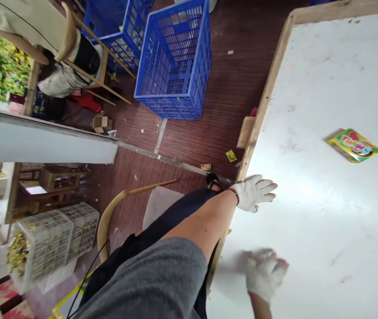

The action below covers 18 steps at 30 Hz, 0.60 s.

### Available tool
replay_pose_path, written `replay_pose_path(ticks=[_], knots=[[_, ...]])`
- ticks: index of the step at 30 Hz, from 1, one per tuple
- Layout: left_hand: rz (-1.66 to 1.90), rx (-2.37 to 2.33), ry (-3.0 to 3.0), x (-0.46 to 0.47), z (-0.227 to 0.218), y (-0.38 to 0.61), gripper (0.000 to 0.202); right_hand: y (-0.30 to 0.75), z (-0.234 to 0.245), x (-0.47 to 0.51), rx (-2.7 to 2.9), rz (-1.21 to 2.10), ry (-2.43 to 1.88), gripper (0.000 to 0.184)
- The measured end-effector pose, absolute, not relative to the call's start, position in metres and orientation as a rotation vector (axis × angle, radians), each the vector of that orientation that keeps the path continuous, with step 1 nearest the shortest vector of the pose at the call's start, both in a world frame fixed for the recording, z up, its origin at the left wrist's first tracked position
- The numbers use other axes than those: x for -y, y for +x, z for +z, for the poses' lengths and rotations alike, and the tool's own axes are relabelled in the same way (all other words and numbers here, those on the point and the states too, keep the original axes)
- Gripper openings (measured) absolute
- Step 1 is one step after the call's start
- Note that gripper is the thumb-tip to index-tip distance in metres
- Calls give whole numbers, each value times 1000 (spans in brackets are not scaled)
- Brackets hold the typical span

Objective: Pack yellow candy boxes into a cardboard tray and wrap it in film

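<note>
My left hand [255,192], in a white glove with bare fingertips, lies palm down on the white tabletop [308,221] at its wooden edge. Its fingers are spread and nothing is in them. Lower in the view is my right hand [266,274], gloved too and blurred by motion, over the tabletop. The fingers of that hand are bent but apart, with nothing visible between them. A flat yellow-green packet [355,145] with colourful lettering lies on the table, away from both hands.
A wooden rim [268,88] borders the table. Small packets [231,156] lie on the dark striped floor. Blue plastic crates [175,95] stand beyond a chair [105,221]. White crates [65,230] and a heap of packets [5,64] are off to the left.
</note>
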<state>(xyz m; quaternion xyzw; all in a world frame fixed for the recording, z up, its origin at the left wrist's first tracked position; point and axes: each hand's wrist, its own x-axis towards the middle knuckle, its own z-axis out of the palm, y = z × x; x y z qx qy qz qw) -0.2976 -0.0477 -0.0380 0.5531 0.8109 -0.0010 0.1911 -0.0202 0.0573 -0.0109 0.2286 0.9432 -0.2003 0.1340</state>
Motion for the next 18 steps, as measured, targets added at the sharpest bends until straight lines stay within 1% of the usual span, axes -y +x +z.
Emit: replay_pose_path(ticks=[1, 3, 5, 9, 12, 15, 18], knots=[[-2, -2269, 1551, 48, -37, -298, 72, -44, -28, -60, -2789, -507, 742, 74], [-6, -2264, 1549, 48, -35, -298, 71, -96, -56, -70, -2843, -442, 734, 73], [-15, -2282, 1553, 50, -34, -298, 70, -147, -76, -79, -2859, -459, 757, 72], [-69, -2366, 1520, 53, -34, -296, 73, -223, -95, -86, -2922, -488, 782, 64], [-39, -2395, 1485, 57, -37, -295, 74, -234, -108, -89, -3051, -428, 631, 57], [113, -2381, 1525, 63, -37, -299, 65, -220, -121, -94, -3107, -308, 594, 54], [493, -2169, 1735, 79, -30, -317, 49, -212, -116, -97, -3073, -179, 664, 57]])
